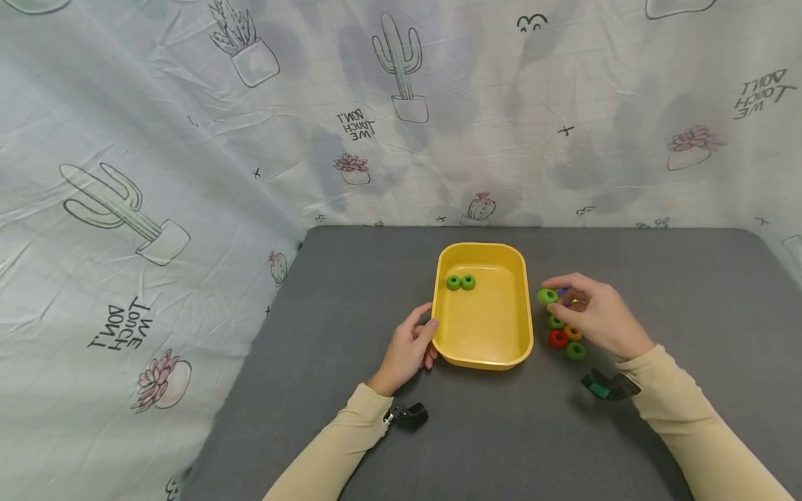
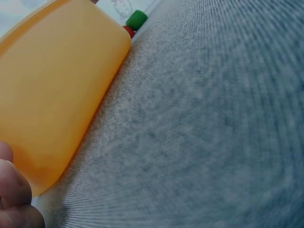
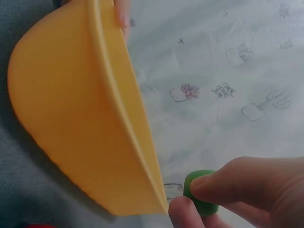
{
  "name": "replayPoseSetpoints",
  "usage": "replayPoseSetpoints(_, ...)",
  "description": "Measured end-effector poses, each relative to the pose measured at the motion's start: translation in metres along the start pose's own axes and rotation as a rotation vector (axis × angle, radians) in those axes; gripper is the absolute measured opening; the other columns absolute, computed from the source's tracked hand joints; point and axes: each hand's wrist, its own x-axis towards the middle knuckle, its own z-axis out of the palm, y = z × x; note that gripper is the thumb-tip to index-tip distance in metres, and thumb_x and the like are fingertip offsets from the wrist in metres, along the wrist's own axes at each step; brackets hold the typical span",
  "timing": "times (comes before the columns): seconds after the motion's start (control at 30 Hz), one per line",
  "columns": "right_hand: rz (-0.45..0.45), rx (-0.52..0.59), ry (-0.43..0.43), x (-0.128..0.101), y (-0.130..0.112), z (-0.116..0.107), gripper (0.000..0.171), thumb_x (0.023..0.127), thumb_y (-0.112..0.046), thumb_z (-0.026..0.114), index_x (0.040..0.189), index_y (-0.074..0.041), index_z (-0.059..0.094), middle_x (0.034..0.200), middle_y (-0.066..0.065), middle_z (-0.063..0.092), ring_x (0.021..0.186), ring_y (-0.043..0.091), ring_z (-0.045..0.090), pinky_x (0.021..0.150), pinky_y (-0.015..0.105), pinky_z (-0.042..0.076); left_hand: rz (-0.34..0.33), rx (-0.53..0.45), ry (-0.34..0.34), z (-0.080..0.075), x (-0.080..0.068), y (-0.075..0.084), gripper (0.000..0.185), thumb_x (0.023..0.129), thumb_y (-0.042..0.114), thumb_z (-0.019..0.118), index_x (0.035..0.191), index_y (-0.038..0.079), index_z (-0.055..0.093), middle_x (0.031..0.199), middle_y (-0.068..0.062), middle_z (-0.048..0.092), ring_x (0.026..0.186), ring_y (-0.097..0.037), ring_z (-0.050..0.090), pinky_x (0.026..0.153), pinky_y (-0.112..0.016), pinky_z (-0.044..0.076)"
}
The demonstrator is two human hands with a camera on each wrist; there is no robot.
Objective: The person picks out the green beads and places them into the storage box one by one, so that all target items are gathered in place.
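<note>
**A:** ok so what's each hand doing in this one?

**B:** The right hand (image 1: 595, 314) has a green ring (image 1: 547, 296) pinched between thumb and forefinger, lifted just off the grey mat (image 1: 658, 278), right beside the right-hand wall of the yellow tray (image 1: 482, 362). The right wrist view shows it nicely: thumb on top and a fingertip underneath, clamped on the ring, with the tray's outer wall just to the left of it.

**A:** and the left?

**B:** The left hand (image 1: 410, 348) sits against the tray's left wall near the front corner. Thumb is on the rim, the other fingers are loosely bent alongside the wall. Looks more like steadying than a real grab, the fingers aren't wrapped round anything. The left wrist view only shows a bit of fingertip next to the orange-yellow wall, so no extra help there.

**A:** anything in the tray?

**B:** Two green rings (image 1: 460, 282), side by side and touching, in the back-left part of the tray floor.

**A:** and the pile outside?

**B:** A little cluster on the mat just right of the tray, under and in front of the right hand: another green one (image 1: 555, 322), an orange ring (image 1: 573, 332), a red ring (image 1: 557, 339), and a green ring nearest the person (image 1: 576, 351). There's something blue behind the fingers too, mostly hidden, can't tell what.

**A:** background?

**B:** Cactus-print cloth (image 1: 188, 174) behind and left of the mat.
</note>
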Motion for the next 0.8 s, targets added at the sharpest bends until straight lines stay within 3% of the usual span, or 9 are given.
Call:
replayPoseSetpoints(0.17,0.016,-0.025,-0.031,0.009,-0.011,0.001,0.033,0.098,-0.019,0.075,0.13,-0.015,0.069,0.106,0.006,0.071,0.084,0.014,0.067,0.07,0.026,0.056,0.007,0.0,-0.001,0.0,0.0,0.001,0.049,0.111,0.031,0.054,0.154,0.011,0.046,0.073,-0.015,0.063,0.051,-0.016,0.055,0.051,-0.026,0.051)
replayPoseSetpoints(0.47,-0.02,-0.03,-0.083,0.03,-0.03,0.015,0.031,0.097,-0.015,0.076,0.127,-0.012,0.07,0.112,0.006,0.071,0.091,0.021,0.066,0.076,0.029,0.057,0.016,-0.008,-0.002,0.0,0.0,0.001,0.049,0.111,0.03,0.054,0.155,0.01,0.046,0.073,-0.02,0.063,0.05,-0.016,0.055,0.05,-0.025,0.05)
replayPoseSetpoints(0.8,-0.061,-0.034,-0.142,0.052,-0.045,0.028,0.032,0.094,-0.007,0.077,0.125,-0.009,0.071,0.121,0.009,0.072,0.095,0.023,0.069,0.077,0.034,0.058,0.01,-0.017,0.002,0.0,-0.002,0.003,0.049,0.111,0.029,0.052,0.156,0.01,0.044,0.072,-0.017,0.063,0.05,-0.016,0.055,0.049,-0.024,0.047)
